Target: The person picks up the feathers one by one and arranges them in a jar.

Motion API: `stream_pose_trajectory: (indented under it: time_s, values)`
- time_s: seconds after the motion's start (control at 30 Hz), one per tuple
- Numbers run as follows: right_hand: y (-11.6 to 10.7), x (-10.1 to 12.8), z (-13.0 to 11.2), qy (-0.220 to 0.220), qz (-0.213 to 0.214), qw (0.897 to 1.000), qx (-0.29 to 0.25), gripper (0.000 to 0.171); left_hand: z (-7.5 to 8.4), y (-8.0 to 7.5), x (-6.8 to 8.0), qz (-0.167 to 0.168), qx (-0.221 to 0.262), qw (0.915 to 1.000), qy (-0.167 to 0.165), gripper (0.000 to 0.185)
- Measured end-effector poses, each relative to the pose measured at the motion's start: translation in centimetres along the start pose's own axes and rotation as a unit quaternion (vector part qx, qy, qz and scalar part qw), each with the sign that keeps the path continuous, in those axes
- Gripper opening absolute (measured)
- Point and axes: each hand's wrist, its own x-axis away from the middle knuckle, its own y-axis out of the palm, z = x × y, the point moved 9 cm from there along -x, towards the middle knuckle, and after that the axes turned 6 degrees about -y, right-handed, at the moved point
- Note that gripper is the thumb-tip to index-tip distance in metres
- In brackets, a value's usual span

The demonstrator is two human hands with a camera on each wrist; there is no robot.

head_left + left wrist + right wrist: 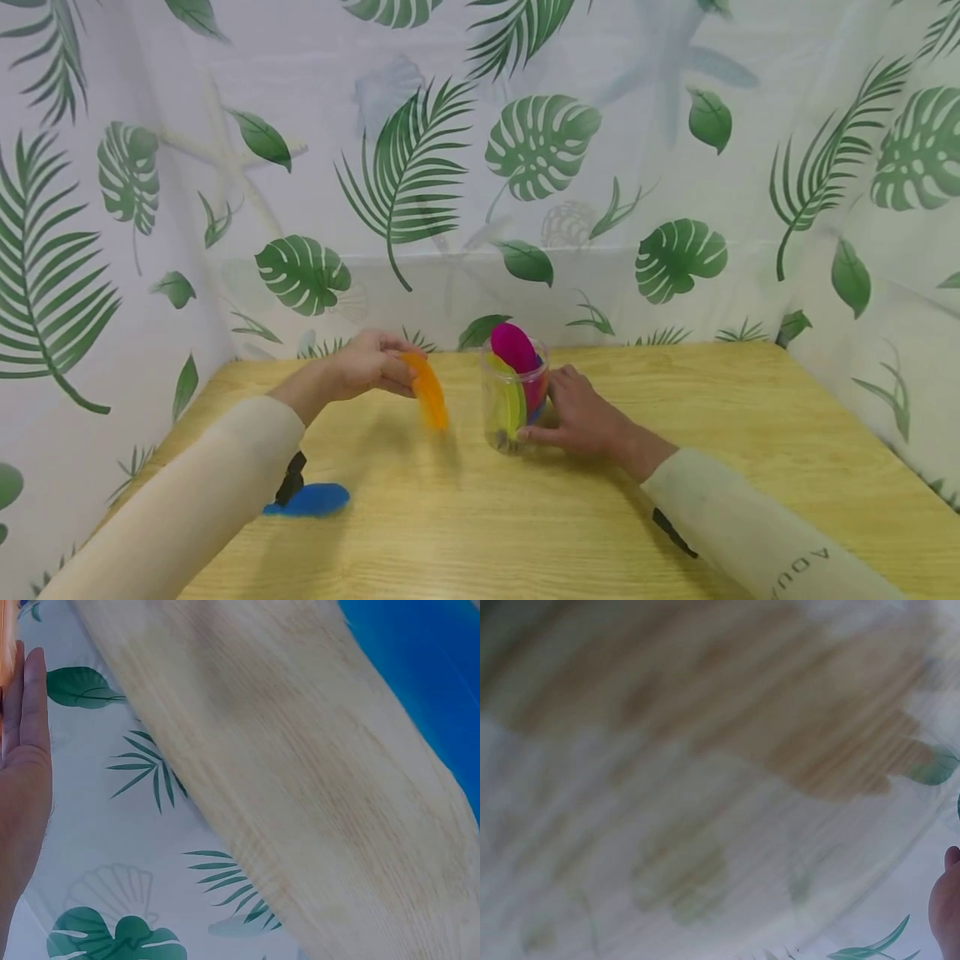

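Note:
My left hand (371,367) pinches an orange feather (427,392) by its upper end, its tip pointing down above the table. Part of that hand (26,765) shows at the left edge of the left wrist view. To the right, my right hand (581,417) grips a clear plastic cup (492,408) from its right side, thumb in front. Inside the cup stand a magenta feather (513,346), a yellow feather (515,404) and other coloured ones partly hidden. A blue feather (315,500) lies on the table under my left forearm.
The wood-grain table (450,533) meets a leaf-printed cloth (450,292) at its back edge, close behind the cup. The same cloth hangs along the left and right sides. The right wrist view is mostly blurred.

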Motion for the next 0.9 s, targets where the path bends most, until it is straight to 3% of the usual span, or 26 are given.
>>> stream_pose_trajectory:
  time_s: [0.3, 0.63, 0.9]
  values:
    - [0.1, 0.0, 0.1, -0.001, -0.001, 1.0, -0.001, 0.077, 1.6, -0.2, 0.3, 0.015, 0.043, 0.9986, 0.026, 0.034]
    - [-0.1, 0.0, 0.0, 0.0, -0.002, 1.0, -0.004, 0.08, 2.7, -0.5, 0.2, 0.028, 0.057, 0.9965, 0.055, 0.032]
    - [0.0, -0.2, 0.3, 0.015, -0.01, 1.0, -0.009, 0.081, 4.2, -1.0, 0.3, 0.063, 0.07, 0.9929, 0.072, 0.03]
